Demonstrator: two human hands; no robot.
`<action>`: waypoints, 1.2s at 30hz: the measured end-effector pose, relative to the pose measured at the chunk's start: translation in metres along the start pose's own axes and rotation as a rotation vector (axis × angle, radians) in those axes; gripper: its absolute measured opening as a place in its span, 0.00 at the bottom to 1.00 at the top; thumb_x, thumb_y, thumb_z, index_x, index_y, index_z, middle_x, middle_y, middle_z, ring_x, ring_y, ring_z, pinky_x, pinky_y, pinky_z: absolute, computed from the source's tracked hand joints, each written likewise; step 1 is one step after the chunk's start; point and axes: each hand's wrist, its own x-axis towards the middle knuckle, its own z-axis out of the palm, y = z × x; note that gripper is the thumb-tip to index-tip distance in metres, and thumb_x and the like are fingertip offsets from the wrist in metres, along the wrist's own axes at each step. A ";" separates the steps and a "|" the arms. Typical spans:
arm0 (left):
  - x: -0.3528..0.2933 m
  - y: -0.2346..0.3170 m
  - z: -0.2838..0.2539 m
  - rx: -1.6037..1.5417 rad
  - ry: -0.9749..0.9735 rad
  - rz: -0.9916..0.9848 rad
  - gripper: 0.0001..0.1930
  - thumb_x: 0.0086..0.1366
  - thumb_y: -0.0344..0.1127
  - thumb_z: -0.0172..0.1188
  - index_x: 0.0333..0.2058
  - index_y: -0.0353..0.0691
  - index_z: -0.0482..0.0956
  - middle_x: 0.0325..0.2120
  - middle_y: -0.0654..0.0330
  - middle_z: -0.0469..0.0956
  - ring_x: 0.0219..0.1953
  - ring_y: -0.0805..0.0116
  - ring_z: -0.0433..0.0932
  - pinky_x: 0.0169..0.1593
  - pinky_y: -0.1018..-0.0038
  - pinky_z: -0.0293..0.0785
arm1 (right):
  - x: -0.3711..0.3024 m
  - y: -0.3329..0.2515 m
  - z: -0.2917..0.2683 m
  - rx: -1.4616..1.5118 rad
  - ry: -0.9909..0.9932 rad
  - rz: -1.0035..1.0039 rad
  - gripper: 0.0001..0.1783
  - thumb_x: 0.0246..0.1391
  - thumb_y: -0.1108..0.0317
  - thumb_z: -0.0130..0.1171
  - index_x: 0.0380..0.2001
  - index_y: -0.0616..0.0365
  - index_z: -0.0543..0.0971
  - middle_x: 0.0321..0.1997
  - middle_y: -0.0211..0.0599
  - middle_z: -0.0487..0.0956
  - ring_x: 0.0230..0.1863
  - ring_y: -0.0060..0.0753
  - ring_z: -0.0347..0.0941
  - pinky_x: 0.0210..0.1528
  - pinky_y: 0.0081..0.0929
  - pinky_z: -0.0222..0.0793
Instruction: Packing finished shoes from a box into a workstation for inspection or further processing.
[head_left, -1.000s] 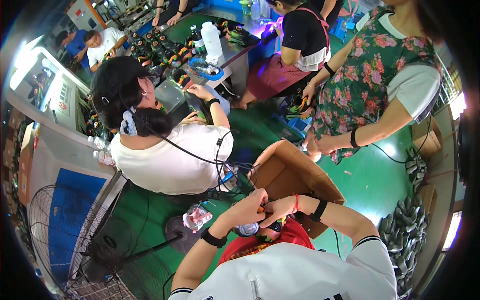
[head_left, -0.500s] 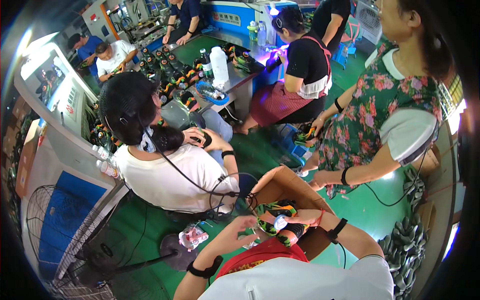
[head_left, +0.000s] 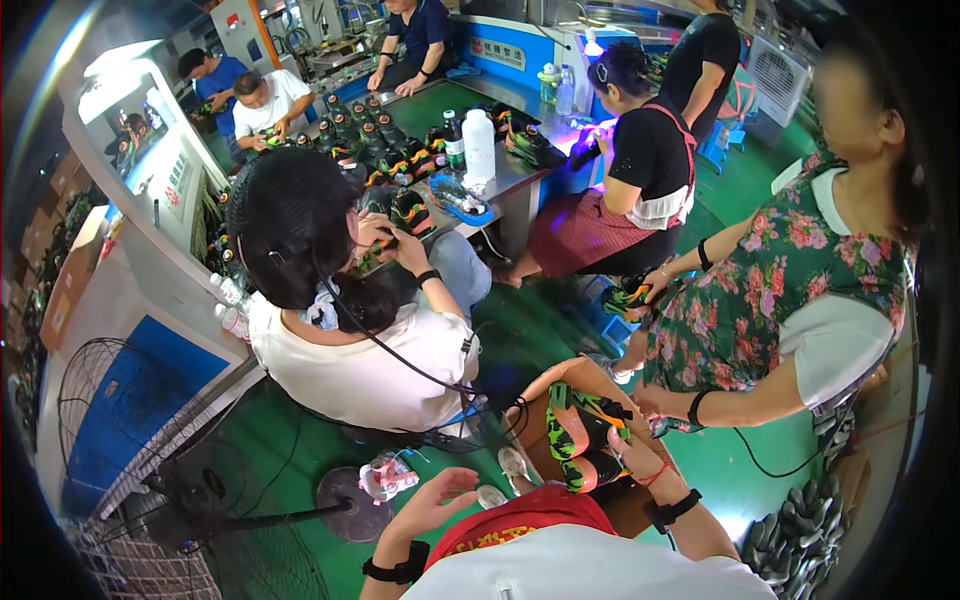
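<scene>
Here, shoes (head_left: 568, 432) in the right hand (head_left: 638, 460)

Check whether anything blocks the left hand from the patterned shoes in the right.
Nothing visible does. Between the left hand and the patterned shoes, held by the right hand, pale footwear shows, apparently lower down. The cardboard box seems to lie beneath, not between.

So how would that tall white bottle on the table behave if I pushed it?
The white bottle would probably tip, being tall and narrow. It might feel slippery, since its sides look smooth. How full it is can't be seen.
</scene>
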 end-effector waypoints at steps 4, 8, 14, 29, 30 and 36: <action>0.006 0.005 0.002 0.070 -0.012 0.014 0.20 0.60 0.36 0.56 0.49 0.34 0.66 0.45 0.57 0.70 0.48 0.69 0.71 0.50 0.73 0.67 | -0.004 -0.023 0.013 -0.089 0.114 -0.085 0.26 0.56 0.46 0.47 0.29 0.62 0.75 0.23 0.25 0.71 0.26 0.17 0.63 0.29 0.21 0.60; 0.009 0.004 0.003 0.052 0.038 0.024 0.22 0.59 0.40 0.57 0.48 0.34 0.66 0.44 0.57 0.71 0.47 0.69 0.70 0.52 0.72 0.65 | -0.008 -0.050 0.032 -0.042 0.203 -0.200 0.22 0.57 0.51 0.48 0.24 0.60 0.74 0.19 0.22 0.68 0.23 0.15 0.60 0.24 0.21 0.56; 0.010 0.001 -0.001 0.108 0.020 0.001 0.20 0.61 0.36 0.55 0.49 0.34 0.64 0.45 0.58 0.69 0.48 0.70 0.70 0.52 0.74 0.66 | -0.009 -0.058 0.038 0.242 0.307 -0.258 0.17 0.57 0.55 0.50 0.33 0.59 0.74 0.25 0.18 0.69 0.27 0.14 0.60 0.27 0.19 0.57; 0.023 -0.005 0.005 0.071 0.043 -0.013 0.21 0.60 0.40 0.55 0.47 0.32 0.66 0.42 0.55 0.72 0.46 0.66 0.72 0.51 0.73 0.67 | -0.009 -0.050 0.038 0.504 0.183 -0.387 0.25 0.56 0.54 0.50 0.51 0.60 0.66 0.46 0.30 0.71 0.46 0.23 0.67 0.48 0.25 0.64; 0.022 -0.003 0.007 0.054 0.038 -0.014 0.21 0.60 0.40 0.55 0.47 0.32 0.66 0.43 0.55 0.72 0.46 0.66 0.72 0.51 0.73 0.67 | -0.012 -0.051 0.039 0.484 0.191 -0.423 0.26 0.55 0.54 0.52 0.51 0.59 0.66 0.45 0.30 0.71 0.44 0.22 0.68 0.46 0.24 0.65; 0.018 -0.008 0.005 0.028 0.041 -0.021 0.20 0.61 0.38 0.55 0.48 0.32 0.66 0.43 0.55 0.72 0.47 0.66 0.72 0.50 0.73 0.67 | -0.015 -0.026 0.033 0.454 0.245 -0.417 0.25 0.54 0.56 0.54 0.50 0.58 0.64 0.40 0.26 0.71 0.37 0.18 0.68 0.40 0.20 0.67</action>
